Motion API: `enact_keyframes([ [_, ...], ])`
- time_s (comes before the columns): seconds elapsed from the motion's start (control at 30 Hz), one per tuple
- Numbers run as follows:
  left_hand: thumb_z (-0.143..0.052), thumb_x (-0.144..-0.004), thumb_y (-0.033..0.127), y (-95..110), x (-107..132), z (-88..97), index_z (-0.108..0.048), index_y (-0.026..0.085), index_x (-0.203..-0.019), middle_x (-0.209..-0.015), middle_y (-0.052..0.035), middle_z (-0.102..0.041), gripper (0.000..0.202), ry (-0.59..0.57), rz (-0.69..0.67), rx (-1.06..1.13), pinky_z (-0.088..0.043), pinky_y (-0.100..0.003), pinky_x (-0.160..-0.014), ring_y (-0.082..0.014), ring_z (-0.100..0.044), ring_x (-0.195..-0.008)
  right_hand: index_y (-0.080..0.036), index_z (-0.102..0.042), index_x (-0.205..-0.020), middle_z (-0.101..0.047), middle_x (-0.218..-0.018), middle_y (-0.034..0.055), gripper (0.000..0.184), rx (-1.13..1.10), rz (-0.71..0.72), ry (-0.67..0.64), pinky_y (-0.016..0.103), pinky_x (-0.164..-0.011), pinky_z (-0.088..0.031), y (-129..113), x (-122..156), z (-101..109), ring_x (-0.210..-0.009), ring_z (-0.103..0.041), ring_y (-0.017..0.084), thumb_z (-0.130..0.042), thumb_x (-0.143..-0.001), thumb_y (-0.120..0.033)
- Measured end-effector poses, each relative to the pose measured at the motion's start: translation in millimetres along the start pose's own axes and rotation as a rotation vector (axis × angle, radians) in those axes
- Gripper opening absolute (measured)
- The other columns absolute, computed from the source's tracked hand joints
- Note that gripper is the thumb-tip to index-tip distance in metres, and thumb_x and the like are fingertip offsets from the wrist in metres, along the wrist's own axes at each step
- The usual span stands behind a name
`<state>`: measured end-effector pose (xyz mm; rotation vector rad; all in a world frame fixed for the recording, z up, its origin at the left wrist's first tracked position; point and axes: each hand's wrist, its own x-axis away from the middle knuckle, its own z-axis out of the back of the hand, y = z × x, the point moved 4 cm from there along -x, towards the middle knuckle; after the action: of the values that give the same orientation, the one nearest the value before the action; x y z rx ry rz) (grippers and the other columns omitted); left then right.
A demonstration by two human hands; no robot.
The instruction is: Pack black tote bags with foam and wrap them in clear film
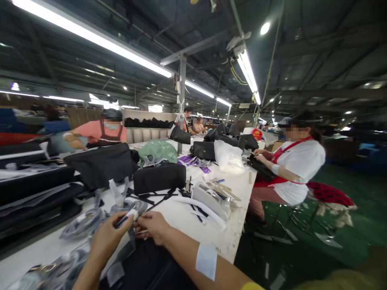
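My left hand is closed around a plastic-wrapped strap, with a pale wrapping showing between thumb and fingers. Close beside it, my right hand has its fingertips pinched together at the same bundle; what exactly lies between them is too small to make out. Beneath both hands is a piece of black material, possibly a bag, partly covered by my forearms. Coiled straps in clear plastic lie on the white table to the left. A black bag stands just beyond my hands.
Stacked black pieces fill the left side. Grey and white curved strips lie right of centre, near the table's right edge. A green plastic bag sits farther back. A co-worker sits at right handling a black item; another person is across the table.
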<state>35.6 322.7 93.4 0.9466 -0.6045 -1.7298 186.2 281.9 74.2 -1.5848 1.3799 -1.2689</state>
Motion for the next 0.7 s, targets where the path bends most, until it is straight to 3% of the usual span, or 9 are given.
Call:
enact_keyframes([
  [0.27,-0.061,-0.070,0.063,-0.3,0.3,-1.7,-0.072,0.024,-0.094,-0.097,-0.0059,-0.077,0.047,-0.008,0.019,-0.083,-0.054,-0.040,-0.084,-0.0342,-0.069,-0.100,-0.016,-0.064,-0.078,-0.057,-0.059,-0.0053,0.018,-0.081,0.017,0.098,0.025,-0.053,-0.048,19.5,-18.6,-5.7,-0.046,-0.050,0.008,-0.078,-0.075,-0.027],
  [0.57,-0.062,-0.069,0.062,2.4,0.3,-12.6,-0.072,0.026,-0.090,-0.093,-0.0034,-0.077,0.043,-0.042,-0.029,-0.023,-0.056,-0.037,-0.081,-0.0322,-0.071,-0.094,-0.017,-0.067,-0.070,-0.058,-0.057,-0.0035,0.006,-0.123,0.049,0.190,0.022,-0.047,-0.042,16.7,-16.6,-5.3,-0.045,-0.050,0.009,-0.072,-0.072,-0.015],
  [0.7,-0.062,-0.068,0.062,3.9,-0.1,-16.7,-0.072,0.027,-0.089,-0.090,-0.0022,-0.077,0.042,-0.079,-0.006,-0.019,-0.055,-0.035,-0.080,-0.0315,-0.071,-0.093,-0.017,-0.066,-0.065,-0.054,-0.049,-0.0041,0.010,-0.111,0.050,0.247,0.024,-0.043,-0.040,16.5,-20.2,-6.3,-0.038,-0.046,0.010,-0.067,-0.073,-0.010],
])
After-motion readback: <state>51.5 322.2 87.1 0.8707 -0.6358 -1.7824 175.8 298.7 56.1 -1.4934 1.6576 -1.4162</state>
